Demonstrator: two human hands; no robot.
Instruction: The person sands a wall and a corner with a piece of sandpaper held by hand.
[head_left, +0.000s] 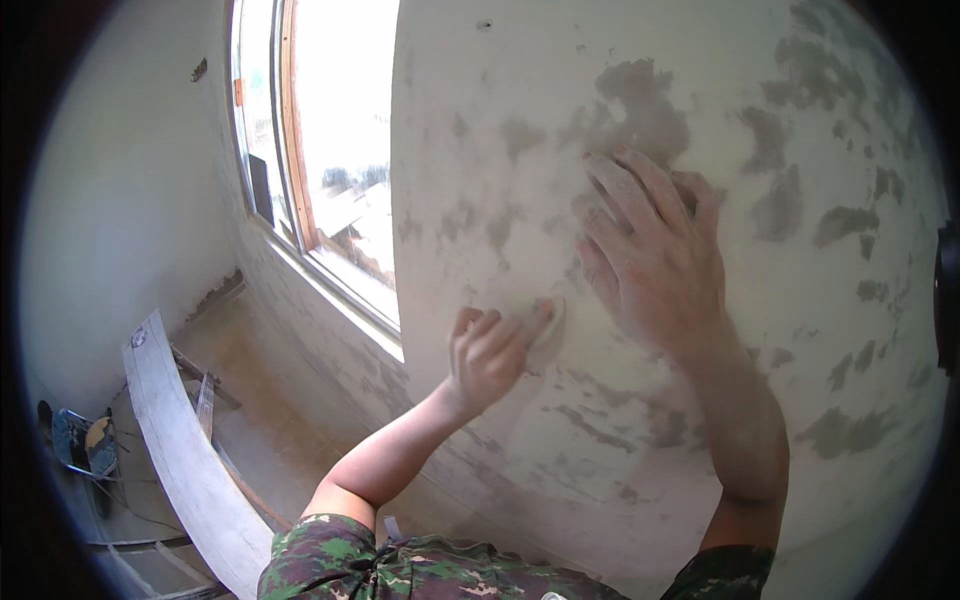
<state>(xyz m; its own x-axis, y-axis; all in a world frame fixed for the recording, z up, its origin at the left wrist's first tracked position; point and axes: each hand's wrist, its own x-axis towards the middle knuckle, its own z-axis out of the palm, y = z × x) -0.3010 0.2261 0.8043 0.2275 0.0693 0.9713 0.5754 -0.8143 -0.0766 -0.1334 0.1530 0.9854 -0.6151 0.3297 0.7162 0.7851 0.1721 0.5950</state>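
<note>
Before me is a pale plastered wall (480, 180) with grey patches where the light coat is thin or worn. My left hand (489, 356) grips a small, thin, pale flat piece (556, 324) against it. Blur and the fingers hide most of this piece, so its exact kind is unclear. Higher up and to the right, my right hand (651, 240) rests on the wall, fingers bent and apart. Its back and fingers are coated with whitish dust, and nothing shows in it.
A window with a wooden frame (298, 135) and a white sill (337, 295) is at left. Below it, a long pale board (196, 457) rises above the floor (262, 390). A chair (86, 442) stands at far left, near ladder-like rungs (161, 559).
</note>
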